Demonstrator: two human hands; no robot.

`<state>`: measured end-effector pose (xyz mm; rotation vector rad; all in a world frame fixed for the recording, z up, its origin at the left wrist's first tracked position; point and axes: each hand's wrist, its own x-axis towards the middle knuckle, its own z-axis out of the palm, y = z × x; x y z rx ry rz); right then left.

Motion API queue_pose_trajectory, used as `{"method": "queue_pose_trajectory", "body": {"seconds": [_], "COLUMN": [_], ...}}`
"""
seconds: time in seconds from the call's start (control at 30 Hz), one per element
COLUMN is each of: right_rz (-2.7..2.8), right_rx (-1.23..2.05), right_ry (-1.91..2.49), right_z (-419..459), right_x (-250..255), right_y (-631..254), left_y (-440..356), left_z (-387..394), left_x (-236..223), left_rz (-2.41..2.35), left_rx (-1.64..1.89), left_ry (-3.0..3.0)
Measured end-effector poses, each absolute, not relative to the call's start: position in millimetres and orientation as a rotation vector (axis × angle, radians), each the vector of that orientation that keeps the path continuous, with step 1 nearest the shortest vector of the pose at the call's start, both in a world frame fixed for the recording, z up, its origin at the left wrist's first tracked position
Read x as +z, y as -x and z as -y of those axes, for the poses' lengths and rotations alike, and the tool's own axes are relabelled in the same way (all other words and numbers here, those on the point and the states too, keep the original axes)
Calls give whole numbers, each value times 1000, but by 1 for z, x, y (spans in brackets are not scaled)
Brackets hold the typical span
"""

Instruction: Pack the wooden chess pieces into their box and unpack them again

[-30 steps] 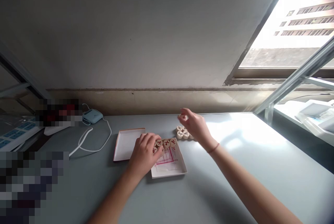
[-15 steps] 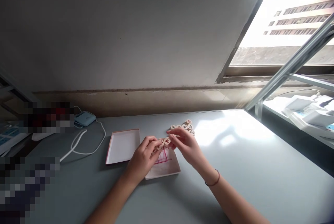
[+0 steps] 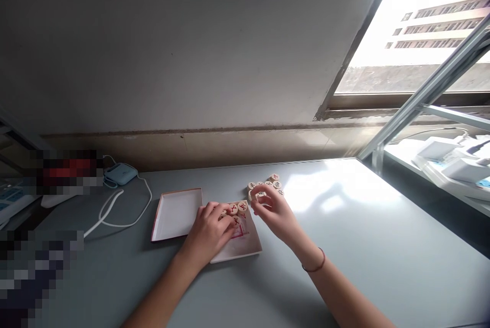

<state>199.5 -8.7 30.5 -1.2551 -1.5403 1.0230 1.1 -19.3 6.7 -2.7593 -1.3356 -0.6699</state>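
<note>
Foremost, one grey bench (image 3: 214,305), which carried the items below; all places were taken from the box.

One shallow white box (image 3: 245,251), open, on the bench. Inside it, a sheet with pink ruled lines (image 3: 242,231).

One thin dark-red band (image 3: 316,268), worn on the right wrist, to the right of the box.

One left hand (image 3: 209,231), reaching over the left side of the box; fingers bent down upon the pieces inside, thumb a little apart from them. Whether it gripped a piece, one could not tell.

One tray (image 3: 177,214), shallow, white within and reddish at the edge, left of the box.

Several round pieces (image 3: 233,209), pale, marked in red, gathered in the far part of the box, some partly covered by the left hand.

One right hand (image 3: 274,211), raised just beside the far right corner of the box; forefinger and thumb curved toward each other. Whether anything was pinched between the fingers, one could not tell.

One white cable (image 3: 132,225), left of the box, well apart.

One cluster of loose discs (image 3: 277,185), beyond the box, mostly dark-marked, the farthest one red-marked.

One pale blue device (image 3: 122,174), far left of the box.
</note>
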Motion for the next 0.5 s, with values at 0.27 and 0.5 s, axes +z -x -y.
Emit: {"method": "queue_pose_trajectory", "body": {"seconds": [0.27,0.5], "right_rz": [2188,2359], "right_rx": [630,296], "right_ry": [1263,1279], "right_z": [22,22], "right_x": [17,3], "right_y": [-185,-177], "left_y": [9,20], "left_z": [18,14], "left_x": [14,20], "left_rz": [1462,1511], "left_rx": [-791,-839], "left_ry": [2724,2645]}}
